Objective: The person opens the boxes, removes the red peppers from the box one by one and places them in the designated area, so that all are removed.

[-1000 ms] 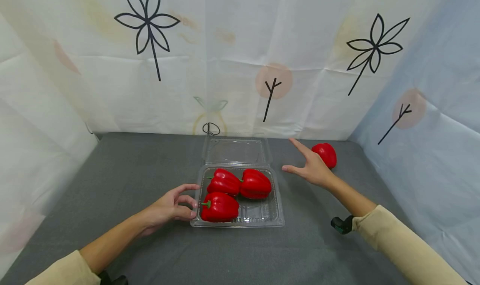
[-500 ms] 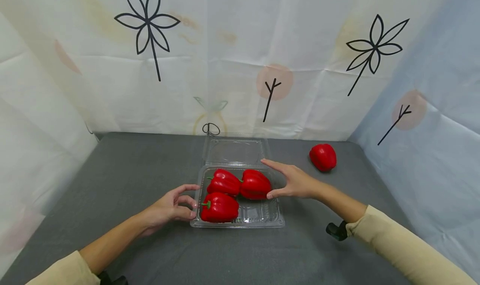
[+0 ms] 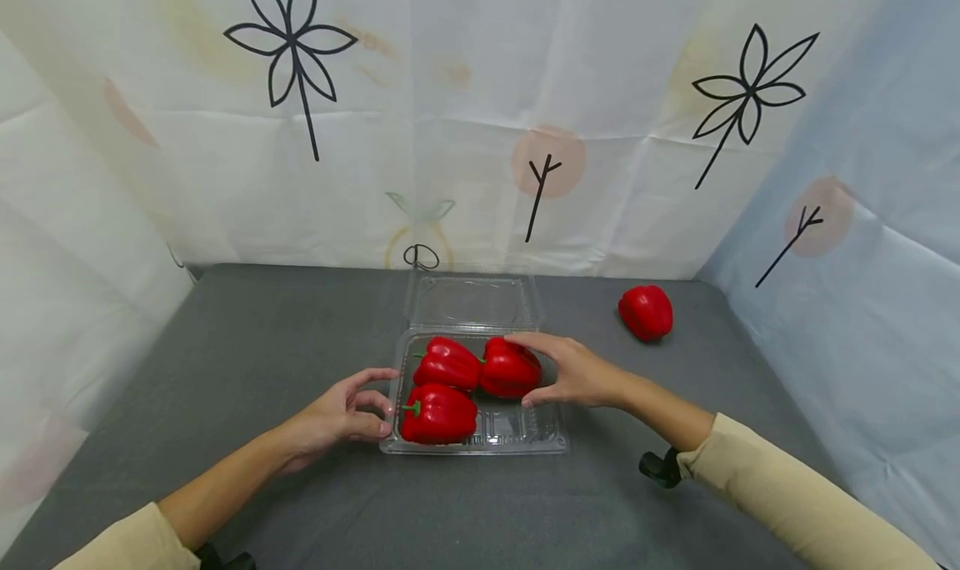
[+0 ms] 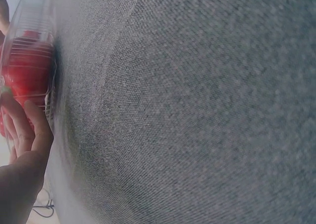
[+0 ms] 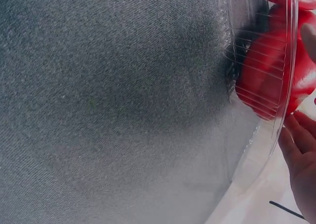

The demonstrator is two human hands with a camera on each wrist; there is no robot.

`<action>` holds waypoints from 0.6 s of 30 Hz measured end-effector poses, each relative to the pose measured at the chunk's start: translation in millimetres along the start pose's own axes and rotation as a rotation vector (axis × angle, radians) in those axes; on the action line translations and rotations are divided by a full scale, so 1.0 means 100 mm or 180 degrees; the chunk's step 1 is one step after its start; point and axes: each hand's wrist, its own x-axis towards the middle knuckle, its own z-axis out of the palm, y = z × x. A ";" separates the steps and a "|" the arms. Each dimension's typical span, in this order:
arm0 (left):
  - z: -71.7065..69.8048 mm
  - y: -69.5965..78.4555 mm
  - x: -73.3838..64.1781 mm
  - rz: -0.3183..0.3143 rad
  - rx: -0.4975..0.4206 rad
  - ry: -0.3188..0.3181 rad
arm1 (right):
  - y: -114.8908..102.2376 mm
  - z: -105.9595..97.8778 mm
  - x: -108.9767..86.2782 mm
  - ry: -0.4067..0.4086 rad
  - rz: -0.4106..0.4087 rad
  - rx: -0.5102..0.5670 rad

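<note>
A clear plastic clamshell box [image 3: 525, 447] lies with its lid [image 3: 474, 303] folded back. Inside are three red bell peppers: one at back left [image 3: 447, 363], one at front left [image 3: 438, 414] and one at back right [image 3: 510, 370]. My left hand [image 3: 339, 420] touches the box's left side, its fingers spread along the rim; the left wrist view shows the fingertips [image 4: 30, 105] against the clear wall. My right hand [image 3: 581, 376] reaches over the right rim and grips the back right bell pepper, fingers at its far side and thumb at its near side.
Another red bell pepper [image 3: 646, 313] lies on the grey cloth [image 3: 300, 320] at the back right, outside the box. White curtains [image 3: 480, 120] with leaf drawings stand behind and at both sides.
My right hand has moved left and nearer from beside the outside pepper, over the box's right rim, to the back right pepper. My left hand has stayed at the box's left side.
</note>
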 end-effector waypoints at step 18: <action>0.01 0.01 0.00 -0.0026 -0.0015 -0.0020 | -0.01 0.06 0.14 0.0102 0.0177 -0.0136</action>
